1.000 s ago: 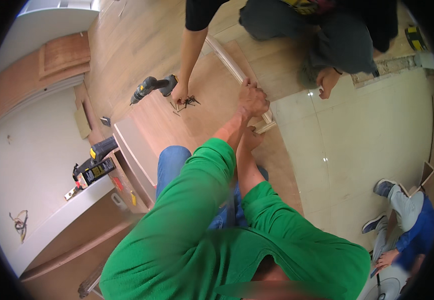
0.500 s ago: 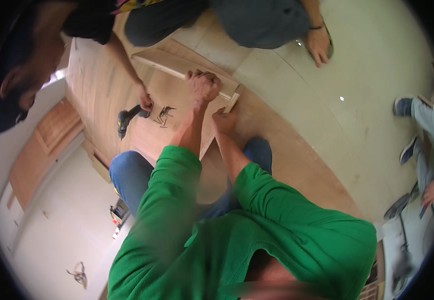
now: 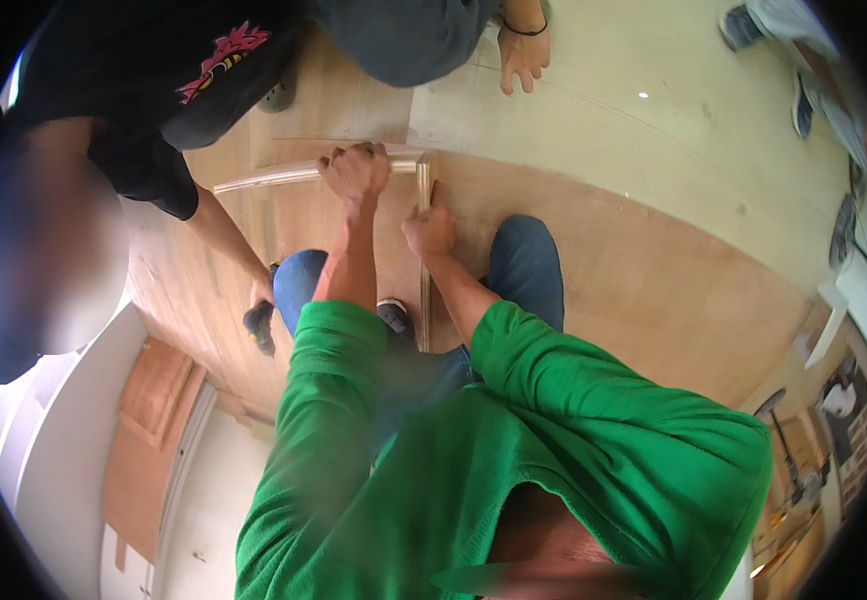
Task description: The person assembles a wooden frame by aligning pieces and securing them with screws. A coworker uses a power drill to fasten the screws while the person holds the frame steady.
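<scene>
Two wooden boards stand on edge and meet in a corner beyond my knees. My left hand (image 3: 356, 172) is closed over the top edge of the far board (image 3: 269, 178), a little left of the corner. On the side board (image 3: 425, 300), which runs back toward me, my right hand (image 3: 429, 230) grips just below the corner; some of its fingers are hidden. At the left, a co-worker's hand (image 3: 262, 292) is at a dark cordless drill (image 3: 260, 328), partly behind my left knee.
A wooden sheet (image 3: 634, 260) lies under the boards and spreads right. The co-worker crouches at the upper left, another hand (image 3: 526, 60) hanging over the pale tiled floor (image 3: 634, 130). Wood panels (image 3: 149, 450) stand at lower left. Another person's legs (image 3: 784, 30) show at upper right.
My view has turned, and the boards now appear squarer to me. Both my hands keep their grip near the corner. The screws seen before are out of sight; the co-worker leans further in.
</scene>
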Available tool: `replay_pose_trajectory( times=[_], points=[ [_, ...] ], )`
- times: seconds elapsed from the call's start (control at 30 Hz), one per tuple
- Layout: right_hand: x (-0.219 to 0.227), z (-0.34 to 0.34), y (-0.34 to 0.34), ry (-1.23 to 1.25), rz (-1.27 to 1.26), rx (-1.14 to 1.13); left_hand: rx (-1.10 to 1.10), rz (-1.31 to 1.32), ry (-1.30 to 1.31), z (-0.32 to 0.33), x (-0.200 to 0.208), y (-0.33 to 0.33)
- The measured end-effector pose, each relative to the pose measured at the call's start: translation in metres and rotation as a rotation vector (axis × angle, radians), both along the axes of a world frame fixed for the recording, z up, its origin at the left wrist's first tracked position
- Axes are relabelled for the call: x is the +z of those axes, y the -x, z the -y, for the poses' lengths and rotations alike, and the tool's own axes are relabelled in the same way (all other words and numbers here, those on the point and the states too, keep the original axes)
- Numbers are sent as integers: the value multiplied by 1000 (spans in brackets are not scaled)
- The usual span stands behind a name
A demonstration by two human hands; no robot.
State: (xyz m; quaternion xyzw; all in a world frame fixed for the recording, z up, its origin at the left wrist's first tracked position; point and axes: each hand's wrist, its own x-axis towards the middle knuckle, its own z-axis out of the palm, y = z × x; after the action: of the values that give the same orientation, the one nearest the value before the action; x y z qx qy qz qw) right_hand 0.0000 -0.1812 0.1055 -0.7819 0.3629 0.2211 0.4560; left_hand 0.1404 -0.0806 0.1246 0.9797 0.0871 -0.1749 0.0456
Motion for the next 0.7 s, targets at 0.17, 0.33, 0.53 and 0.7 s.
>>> replay_pose_trajectory(
  times=[0.17,0.33,0.53,0.7],
  points=[
    [13,1,6,0,59,-26,-232,-325,347,-33,27,-32],
    [18,-5,2,47,24,-75,-640,-471,83,-41,19,-46],
    [21,-11,7,47,38,-179,-635,-356,14,-29,2,-28],
    [28,-7,0,27,-7,-196,-665,-383,-84,-21,23,-24]
  ],
)
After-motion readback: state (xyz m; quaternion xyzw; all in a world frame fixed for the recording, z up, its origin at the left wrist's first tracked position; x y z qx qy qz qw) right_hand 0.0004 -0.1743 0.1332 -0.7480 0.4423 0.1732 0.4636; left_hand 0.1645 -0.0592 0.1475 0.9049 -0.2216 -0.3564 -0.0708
